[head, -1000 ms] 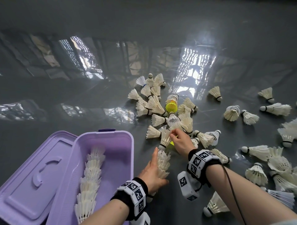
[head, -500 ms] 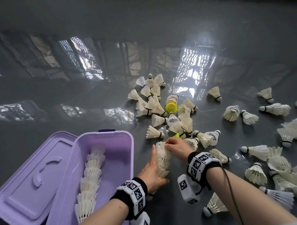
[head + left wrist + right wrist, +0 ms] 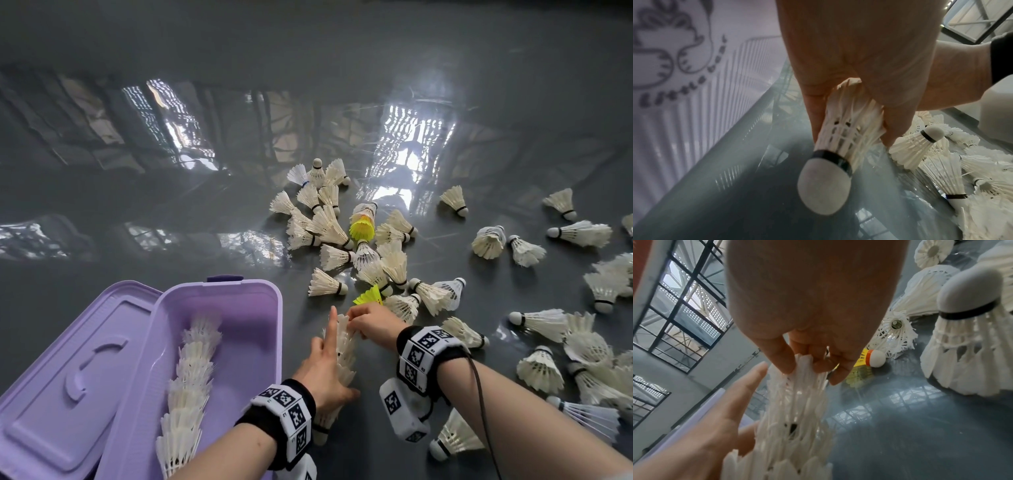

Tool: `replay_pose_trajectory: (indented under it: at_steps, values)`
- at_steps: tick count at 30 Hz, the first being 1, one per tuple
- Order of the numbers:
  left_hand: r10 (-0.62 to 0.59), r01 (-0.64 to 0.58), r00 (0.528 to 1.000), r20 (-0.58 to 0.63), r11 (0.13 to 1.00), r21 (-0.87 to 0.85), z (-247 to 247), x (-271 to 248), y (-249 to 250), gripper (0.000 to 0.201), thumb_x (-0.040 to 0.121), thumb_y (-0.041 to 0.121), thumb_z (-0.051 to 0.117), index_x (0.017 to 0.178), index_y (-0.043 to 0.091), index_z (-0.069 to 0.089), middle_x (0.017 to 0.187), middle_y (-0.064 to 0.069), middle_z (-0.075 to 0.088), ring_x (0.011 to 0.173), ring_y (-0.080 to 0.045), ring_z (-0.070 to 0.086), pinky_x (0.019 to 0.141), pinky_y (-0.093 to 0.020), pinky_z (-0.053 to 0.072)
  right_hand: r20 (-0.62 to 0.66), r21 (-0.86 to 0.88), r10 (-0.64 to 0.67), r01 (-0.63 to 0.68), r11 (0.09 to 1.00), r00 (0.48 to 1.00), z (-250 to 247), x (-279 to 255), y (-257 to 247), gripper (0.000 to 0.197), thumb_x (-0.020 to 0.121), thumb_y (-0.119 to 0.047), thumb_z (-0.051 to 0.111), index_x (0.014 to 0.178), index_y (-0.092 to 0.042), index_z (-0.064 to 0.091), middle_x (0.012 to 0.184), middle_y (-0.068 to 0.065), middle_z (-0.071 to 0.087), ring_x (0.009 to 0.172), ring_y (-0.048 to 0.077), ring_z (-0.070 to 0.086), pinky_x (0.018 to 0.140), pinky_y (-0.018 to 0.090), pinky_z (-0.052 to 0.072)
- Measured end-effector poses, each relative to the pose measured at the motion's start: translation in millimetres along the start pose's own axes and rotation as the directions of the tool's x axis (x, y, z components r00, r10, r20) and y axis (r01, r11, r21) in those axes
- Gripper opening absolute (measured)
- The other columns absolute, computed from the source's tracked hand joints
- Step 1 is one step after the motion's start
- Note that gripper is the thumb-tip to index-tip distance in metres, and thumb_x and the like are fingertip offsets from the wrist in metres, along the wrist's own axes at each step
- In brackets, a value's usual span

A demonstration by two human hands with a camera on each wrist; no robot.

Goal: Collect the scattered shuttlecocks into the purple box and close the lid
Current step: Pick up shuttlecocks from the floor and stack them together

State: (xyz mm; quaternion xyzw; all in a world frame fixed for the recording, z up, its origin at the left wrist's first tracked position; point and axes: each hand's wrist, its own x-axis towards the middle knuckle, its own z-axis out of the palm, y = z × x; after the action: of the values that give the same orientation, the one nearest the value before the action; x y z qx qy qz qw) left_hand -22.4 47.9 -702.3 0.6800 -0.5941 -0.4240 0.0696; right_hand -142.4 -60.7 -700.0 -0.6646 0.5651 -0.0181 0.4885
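Right now the person's left hand (image 3: 325, 371) grips a nested stack of white shuttlecocks (image 3: 342, 353) just beside the purple box (image 3: 219, 342), thumb and lower fingers curled round it, index finger pointing straight up along it; the stack's cork tip (image 3: 824, 188) pokes out below the wrist. The right hand (image 3: 371, 322) pinches the feathered top of that same stack with bent fingertips (image 3: 785, 363). The box sits open on the glossy grey floor (image 3: 205, 205), its lid (image 3: 65, 373) folded back to the left, with a long row of stacked shuttlecocks (image 3: 191, 387) lying inside. Loose shuttlecocks (image 3: 534, 325) lie scattered to the right, a yellow shuttlecock (image 3: 369, 295) just beyond the right hand's knuckles.
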Motion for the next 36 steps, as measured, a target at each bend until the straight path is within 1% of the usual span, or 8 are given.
replay_pose_trajectory:
  at_steps: [17, 20, 22, 23, 27, 30, 32, 36]
  values:
    - [-0.068, 0.069, 0.997, 0.022, 0.997, -0.026, 6.2, 3.3, -9.1, 0.134, 0.060, 0.037, 0.083, 0.133, 0.058, -0.027, 0.141, -0.006, 0.038, 0.118, -0.031, 0.055, 0.097, -0.046, 0.047, 0.115, 0.043, -0.013, 0.008, 0.999, 0.993, -5.6, -11.9, 0.8, 0.016, 0.081, -0.021, 0.059, 0.066, -0.019, 0.065, 0.064, -0.004, 0.057, 0.064, 0.009, 0.051, 0.058, 0.020, 0.041]
    - [-0.097, 0.095, 0.995, -0.014, 0.992, -0.080, 8.2, 7.9, -11.9, 0.136, 0.059, 0.039, 0.084, 0.136, 0.051, -0.027, 0.142, -0.009, 0.037, 0.123, -0.030, 0.051, 0.104, -0.042, 0.042, -0.299, -0.011, -0.071, 0.071, 0.997, 0.952, -13.2, -12.6, 8.7, 0.019, 0.083, -0.030, 0.059, 0.084, -0.015, 0.072, 0.095, 0.002, 0.062, 0.094, 0.016, 0.056, 0.081, 0.032, 0.045]
    - [-0.102, 0.098, 0.994, -0.035, 0.990, -0.099, 9.3, 9.5, -13.1, 0.137, 0.059, 0.039, 0.085, 0.136, 0.051, -0.028, 0.142, -0.011, 0.037, 0.125, -0.031, 0.050, 0.106, -0.041, 0.039, -0.622, -0.220, -0.120, -0.026, 0.975, 0.774, -24.0, -16.6, 13.6, 0.018, 0.085, -0.032, 0.057, 0.090, -0.021, 0.071, 0.114, -0.001, 0.051, 0.111, 0.017, 0.045, 0.090, 0.032, 0.041]
    - [-0.101, 0.096, 0.994, -0.043, 0.990, -0.103, 10.0, 10.1, -13.5, 0.138, 0.059, 0.040, 0.085, 0.135, 0.052, -0.029, 0.143, -0.011, 0.037, 0.126, -0.031, 0.049, 0.107, -0.041, 0.039, -0.662, -0.294, -0.132, -0.094, 0.951, 0.737, -30.0, -18.6, 18.6, 0.019, 0.086, -0.033, 0.056, 0.092, -0.024, 0.071, 0.121, -0.001, 0.046, 0.116, 0.019, 0.040, 0.095, 0.033, 0.040]
    - [-0.074, 0.066, 0.995, -0.066, 0.991, -0.114, 11.4, 11.1, -13.6, 0.138, 0.059, 0.040, 0.086, 0.133, 0.054, -0.030, 0.146, -0.010, 0.033, 0.130, -0.029, 0.046, 0.110, -0.041, 0.036, -0.459, -0.562, -0.024, -0.270, 0.782, 0.888, -34.5, -20.0, 51.2, 0.033, 0.087, -0.032, 0.050, 0.115, -0.021, 0.064, 0.140, 0.007, 0.038, 0.124, 0.029, 0.038, 0.102, 0.039, 0.039]
    - [-0.061, 0.053, 0.996, -0.070, 0.992, -0.118, 10.9, 10.4, -14.2, 0.137, 0.060, 0.040, 0.086, 0.133, 0.053, -0.030, 0.148, -0.009, 0.031, 0.132, -0.029, 0.044, 0.111, -0.042, 0.035, -0.414, -0.544, -0.001, -0.247, 0.802, 0.910, -31.2, -21.8, 62.6, 0.033, 0.082, -0.015, 0.052, 0.115, -0.015, 0.056, 0.126, 0.007, 0.049, 0.115, 0.027, 0.047, 0.090, 0.037, 0.047]
    - [-0.052, 0.044, 0.996, -0.073, 0.993, -0.114, 11.1, 10.1, -14.9, 0.138, 0.059, 0.040, 0.086, 0.132, 0.054, -0.031, 0.150, -0.009, 0.029, 0.133, -0.029, 0.043, 0.111, -0.043, 0.035, -0.497, -0.530, -0.068, -0.241, 0.813, 0.865, -34.7, -24.1, 62.3, 0.030, 0.083, -0.010, 0.051, 0.112, -0.014, 0.057, 0.115, 0.005, 0.056, 0.105, 0.025, 0.052, 0.084, 0.035, 0.047]
    - [-0.038, 0.030, 0.996, -0.076, 0.994, -0.108, 12.0, 11.1, -15.5, 0.139, 0.058, 0.040, 0.086, 0.131, 0.056, -0.032, 0.151, -0.007, 0.028, 0.134, -0.029, 0.041, 0.111, -0.044, 0.035, -0.755, -0.260, -0.053, -0.223, 0.940, 0.654, -47.7, -27.2, 54.0, 0.013, 0.087, -0.024, 0.054, 0.091, -0.013, 0.060, 0.091, 0.005, 0.060, 0.088, 0.025, 0.055, 0.076, 0.033, 0.045]
